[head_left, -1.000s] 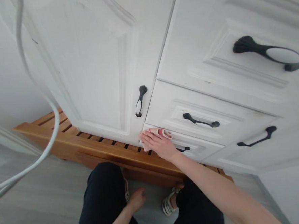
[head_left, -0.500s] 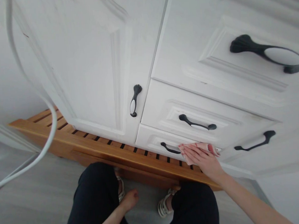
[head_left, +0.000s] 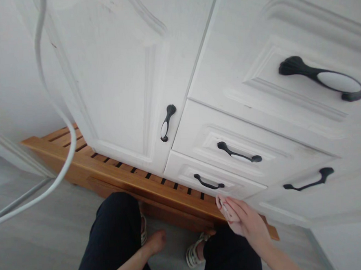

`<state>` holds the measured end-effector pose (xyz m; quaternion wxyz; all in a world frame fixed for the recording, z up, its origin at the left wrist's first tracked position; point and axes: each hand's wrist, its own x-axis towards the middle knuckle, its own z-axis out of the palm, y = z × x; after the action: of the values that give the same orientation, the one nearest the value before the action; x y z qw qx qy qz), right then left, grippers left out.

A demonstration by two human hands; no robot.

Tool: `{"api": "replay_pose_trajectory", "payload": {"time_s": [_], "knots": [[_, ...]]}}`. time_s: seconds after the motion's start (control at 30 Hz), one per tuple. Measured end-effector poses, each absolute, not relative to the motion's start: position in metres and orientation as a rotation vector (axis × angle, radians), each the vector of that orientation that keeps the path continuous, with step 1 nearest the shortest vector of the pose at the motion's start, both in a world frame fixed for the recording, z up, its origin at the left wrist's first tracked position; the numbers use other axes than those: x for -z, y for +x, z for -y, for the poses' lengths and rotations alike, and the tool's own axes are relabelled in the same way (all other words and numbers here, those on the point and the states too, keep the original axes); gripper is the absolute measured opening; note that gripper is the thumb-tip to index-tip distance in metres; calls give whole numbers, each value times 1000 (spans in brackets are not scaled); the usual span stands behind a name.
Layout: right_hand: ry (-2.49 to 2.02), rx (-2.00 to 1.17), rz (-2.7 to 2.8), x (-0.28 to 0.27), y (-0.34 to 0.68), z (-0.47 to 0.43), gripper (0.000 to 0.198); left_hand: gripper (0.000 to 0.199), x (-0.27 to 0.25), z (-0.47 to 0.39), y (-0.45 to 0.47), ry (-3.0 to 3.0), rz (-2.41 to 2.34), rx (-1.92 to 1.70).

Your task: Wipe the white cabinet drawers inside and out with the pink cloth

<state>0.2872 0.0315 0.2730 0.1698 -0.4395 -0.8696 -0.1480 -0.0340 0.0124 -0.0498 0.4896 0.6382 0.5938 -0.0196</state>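
My right hand (head_left: 250,224) is closed round a folded pink-and-white cloth (head_left: 227,210). It is just in front of the bottom drawer, over the front edge of the wooden slatted rack (head_left: 134,182). The drawer's black handle (head_left: 208,182) is close by, up and to the left, apart from the cloth. Between my knees hangs my left hand (head_left: 156,241), its fingers curled in and nothing visible in them. Above the bottom drawer is another white drawer with a black-and-white handle (head_left: 239,152).
A white cabinet door (head_left: 110,94) with a small handle (head_left: 167,123) fills the left. A larger drawer handle (head_left: 323,77) juts out at upper right, and another black handle (head_left: 310,181) sits lower right. A white cable (head_left: 68,158) hangs in front on the left.
My right hand has come off the bottom drawer's front with the cloth, moving down and toward me; the cloth is now bunched in the fingers. My left hand stays between my knees.
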Motion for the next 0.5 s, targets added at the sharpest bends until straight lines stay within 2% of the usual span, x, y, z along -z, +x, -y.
{"api": "replay_pose_trajectory", "payload": {"time_s": [0.13, 0.2, 0.33, 0.5], "knots": [[-960, 562, 2321, -313, 178, -67, 55, 18, 48, -13, -35, 1543, -1437, 89], [-878, 680, 2263, -315, 138, -98, 51, 17, 45, -13, -36, 1541, -1442, 85], [-917, 779, 2318, -270, 98, -151, 51, 16, 41, -12, -39, 1515, -1463, 44], [-1048, 617, 2441, -205, 94, -161, 65, 15, 42, -13, -43, 1491, -1460, -11]]}}
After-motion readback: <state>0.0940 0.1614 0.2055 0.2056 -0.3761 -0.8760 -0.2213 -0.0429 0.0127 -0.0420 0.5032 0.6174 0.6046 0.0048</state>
